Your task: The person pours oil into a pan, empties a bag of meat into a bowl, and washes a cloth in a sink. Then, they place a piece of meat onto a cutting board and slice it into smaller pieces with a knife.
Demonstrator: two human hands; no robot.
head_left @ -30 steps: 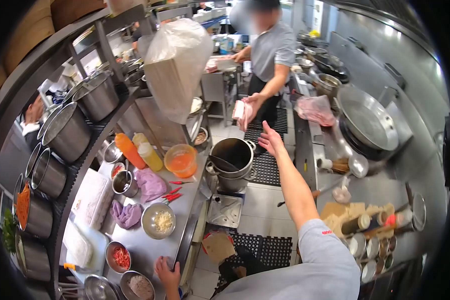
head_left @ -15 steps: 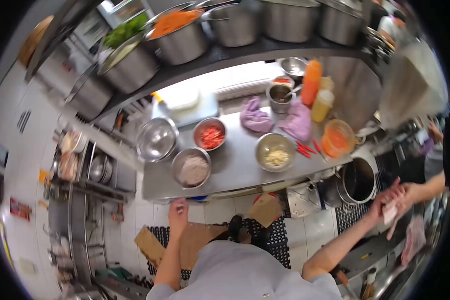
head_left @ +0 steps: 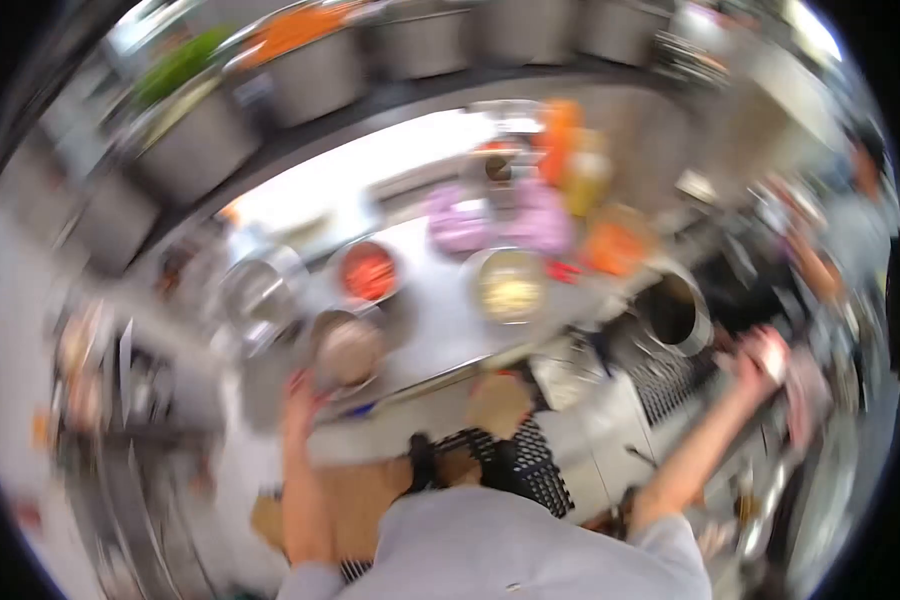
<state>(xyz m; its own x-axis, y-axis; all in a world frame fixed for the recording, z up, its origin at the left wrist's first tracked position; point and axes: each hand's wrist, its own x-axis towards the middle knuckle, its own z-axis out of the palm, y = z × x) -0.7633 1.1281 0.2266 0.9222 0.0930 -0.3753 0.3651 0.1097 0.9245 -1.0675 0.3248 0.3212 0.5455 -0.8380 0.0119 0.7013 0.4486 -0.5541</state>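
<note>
My left hand (head_left: 302, 395), smeared by motion, is at the near left edge of the steel counter, right beside a metal bowl of pale brownish-pink food (head_left: 348, 352). Stretched out to the right, my right hand (head_left: 752, 365) is closed around a small whitish thing (head_left: 772, 355), too blurred to name. A dark round pot (head_left: 670, 312) stands a little to the left of that hand. On the counter are a bowl of chopped red pieces (head_left: 369, 272) and a bowl of pale yellow pieces (head_left: 511, 287).
Steel containers (head_left: 315, 75) line the shelf above the counter. Purple cloths (head_left: 538, 217), an orange bottle (head_left: 558, 140) and a tub of orange food (head_left: 615, 245) stand behind the bowls. A co-worker (head_left: 850, 230) is at the right. Cardboard (head_left: 345, 500) and a black mat (head_left: 530, 465) cover the floor.
My right hand has come apart from the co-worker's hand, holding the whitish thing. My left hand now appears beside the bowl's edge. The view has swung, shifting the counter leftward.
</note>
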